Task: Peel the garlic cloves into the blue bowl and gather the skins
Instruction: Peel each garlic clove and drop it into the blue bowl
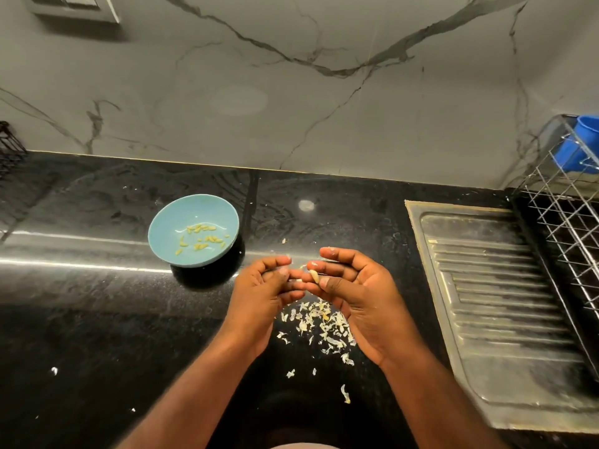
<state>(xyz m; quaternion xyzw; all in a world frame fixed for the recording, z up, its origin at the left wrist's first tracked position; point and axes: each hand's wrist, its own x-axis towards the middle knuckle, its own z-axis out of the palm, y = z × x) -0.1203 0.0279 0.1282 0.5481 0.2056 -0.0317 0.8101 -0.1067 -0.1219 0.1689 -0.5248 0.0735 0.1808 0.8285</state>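
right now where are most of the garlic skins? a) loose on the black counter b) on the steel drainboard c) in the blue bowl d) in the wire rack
A: the skins lie scattered on the black counter, while the blue bowl holds only peeled cloves.

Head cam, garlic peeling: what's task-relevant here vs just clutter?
Job: left hand, right hand pinching garlic clove, blue bowl with peeled cloves, loose skins.
Lying about: sink drainboard, wire rack, blue cup, wall socket.
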